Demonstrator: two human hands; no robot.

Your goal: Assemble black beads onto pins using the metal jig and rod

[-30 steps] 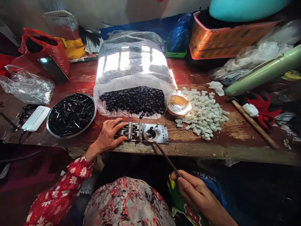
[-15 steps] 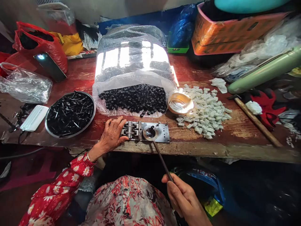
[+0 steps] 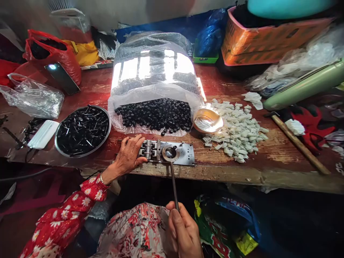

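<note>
A small metal press (image 3: pixel 168 153) is fixed at the front edge of the worn wooden table (image 3: pixel 268 157). My left hand (image 3: pixel 128 154) rests on its left end, fingers curled against the clamp part. My right hand (image 3: pixel 182 231), low in front of my lap, is closed round the thin metal lever (image 3: pixel 173 182) that rises to the press's round head. Behind the press lies a clear plastic bag of black beads (image 3: pixel 154 114). Left of it stands a round metal tray of black pieces with pins (image 3: pixel 82 130).
A small metal bowl (image 3: pixel 208 120) and a heap of white pieces (image 3: pixel 238 130) lie right of the press. A wooden-handled hammer (image 3: pixel 298 143), a pale green tube (image 3: pixel 303 86), an orange box (image 3: pixel 268 39), a red bag (image 3: pixel 53 57), a phone (image 3: pixel 61 78) and plastic bags crowd the table's edges.
My right hand has swung the lever from the right toward the middle, so it now points almost straight down at me. My left hand stays on the press.
</note>
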